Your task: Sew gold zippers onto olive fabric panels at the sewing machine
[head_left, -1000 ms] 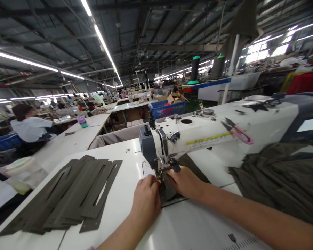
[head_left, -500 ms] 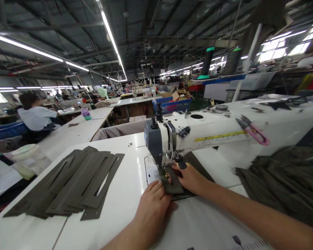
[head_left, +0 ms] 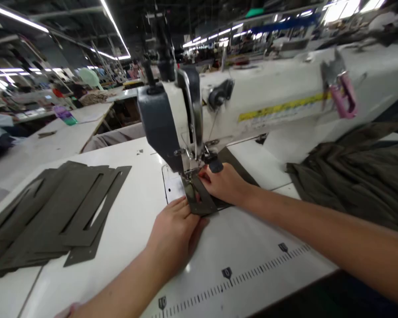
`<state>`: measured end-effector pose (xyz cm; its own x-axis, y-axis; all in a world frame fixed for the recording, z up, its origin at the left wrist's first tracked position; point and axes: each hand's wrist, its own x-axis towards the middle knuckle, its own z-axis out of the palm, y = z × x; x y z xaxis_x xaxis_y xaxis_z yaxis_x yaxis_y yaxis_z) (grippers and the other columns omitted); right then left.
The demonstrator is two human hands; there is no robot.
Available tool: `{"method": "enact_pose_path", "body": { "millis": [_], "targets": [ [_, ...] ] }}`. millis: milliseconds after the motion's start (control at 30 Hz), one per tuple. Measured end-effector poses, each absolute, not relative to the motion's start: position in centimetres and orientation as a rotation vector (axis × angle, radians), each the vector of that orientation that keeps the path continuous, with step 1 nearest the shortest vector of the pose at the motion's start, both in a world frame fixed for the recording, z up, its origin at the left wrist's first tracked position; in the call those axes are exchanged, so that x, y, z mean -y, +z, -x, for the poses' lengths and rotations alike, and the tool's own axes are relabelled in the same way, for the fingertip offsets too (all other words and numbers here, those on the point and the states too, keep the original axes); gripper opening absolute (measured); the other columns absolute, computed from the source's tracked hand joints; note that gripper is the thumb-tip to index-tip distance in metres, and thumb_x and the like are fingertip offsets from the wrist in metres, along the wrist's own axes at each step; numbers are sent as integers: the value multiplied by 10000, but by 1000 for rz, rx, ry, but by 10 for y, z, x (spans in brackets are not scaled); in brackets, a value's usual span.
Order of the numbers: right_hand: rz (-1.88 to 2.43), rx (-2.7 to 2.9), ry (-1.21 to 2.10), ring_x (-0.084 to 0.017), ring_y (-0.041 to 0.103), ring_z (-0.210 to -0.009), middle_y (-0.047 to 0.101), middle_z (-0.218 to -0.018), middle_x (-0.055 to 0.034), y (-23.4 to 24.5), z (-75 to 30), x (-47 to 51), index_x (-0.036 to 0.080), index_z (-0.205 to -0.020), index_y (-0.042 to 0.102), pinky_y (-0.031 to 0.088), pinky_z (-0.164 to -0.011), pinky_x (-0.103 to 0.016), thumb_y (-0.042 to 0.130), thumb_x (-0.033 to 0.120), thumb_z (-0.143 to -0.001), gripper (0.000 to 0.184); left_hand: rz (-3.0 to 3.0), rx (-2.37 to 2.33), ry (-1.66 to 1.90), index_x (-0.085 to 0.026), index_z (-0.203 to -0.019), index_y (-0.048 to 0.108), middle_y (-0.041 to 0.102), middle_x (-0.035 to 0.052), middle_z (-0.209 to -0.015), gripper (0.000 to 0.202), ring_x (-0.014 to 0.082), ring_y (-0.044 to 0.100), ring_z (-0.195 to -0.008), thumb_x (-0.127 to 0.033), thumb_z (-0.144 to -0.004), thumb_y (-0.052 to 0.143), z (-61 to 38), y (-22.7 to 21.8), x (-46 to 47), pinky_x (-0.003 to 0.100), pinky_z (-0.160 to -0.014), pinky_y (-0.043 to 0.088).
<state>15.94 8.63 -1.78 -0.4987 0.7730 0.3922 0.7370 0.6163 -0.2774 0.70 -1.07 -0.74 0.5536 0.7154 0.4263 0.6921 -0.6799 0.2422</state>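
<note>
A dark olive fabric piece [head_left: 207,206] with a slot in it lies under the needle area of a white and grey sewing machine [head_left: 161,119]. My left hand [head_left: 172,232] is at the piece's near left edge, fingertips against it and thumb by its near side. My right hand [head_left: 227,183] has its fingers closed on the fabric just right of the presser foot, partly hidden by the machine head. Beneath and behind that hand, a larger dark fabric panel [head_left: 239,165] extends over the table.
Slotted dark fabric pieces [head_left: 63,198] lie overlapping at left. Crumpled dark fabric [head_left: 351,172] lies at right. Pink-handled thread snips [head_left: 345,95] rest on the machine arm, near a yellow measuring tape [head_left: 281,108]. A printed ruler scale [head_left: 252,276] runs along the table's front edge.
My view has tipped down and moved closer to the machine. Both hands stay at the slotted piece beside the presser foot; any shift of the fabric is too small to tell.
</note>
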Motion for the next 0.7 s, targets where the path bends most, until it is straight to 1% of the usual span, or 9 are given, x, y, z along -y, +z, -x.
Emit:
{"method": "enact_pose_path", "body": {
  "millis": [100,233,533,600,700],
  "targets": [
    [1255,2315,84,-203,608,-667,655,-717,-62,-19,-158,-87,124,-794,632,384,-593,-270,549,219,-821,130,-2755,-1223,766,-120,-815,641,664,87,-816,206,227,622,-903,-199,-885,465,-7,-9,10,420,-885,474],
    [1276,2275,66,-185,609,-663,651,-697,-41,-20,-157,-86,129,-786,629,395,-619,-263,562,207,-795,104,-2783,-1230,748,-123,-835,649,672,82,-828,206,226,629,-893,-215,-888,471,-7,-9,12,419,-868,484],
    [1322,2267,20,-170,622,-686,663,-717,-51,-21,-153,-86,111,-771,654,426,-648,-239,545,196,-804,142,-2787,-1259,742,-131,-841,645,678,78,-841,210,218,637,-855,-213,-890,458,-8,-9,12,419,-827,498],
    [1344,2274,5,-181,624,-683,663,-711,-54,-21,-152,-85,111,-782,663,429,-645,-251,544,214,-806,159,-2790,-1256,737,-126,-827,647,677,76,-820,212,216,636,-840,-209,-887,461,-8,-8,13,414,-824,498],
    [1396,2262,-25,-211,626,-736,670,-754,-73,-20,-151,-85,112,-800,672,430,-672,-278,526,236,-822,193,-2800,-1261,714,-127,-799,643,675,70,-804,210,211,635,-818,-196,-881,462,-7,-8,14,410,-817,499]
  ]
}}
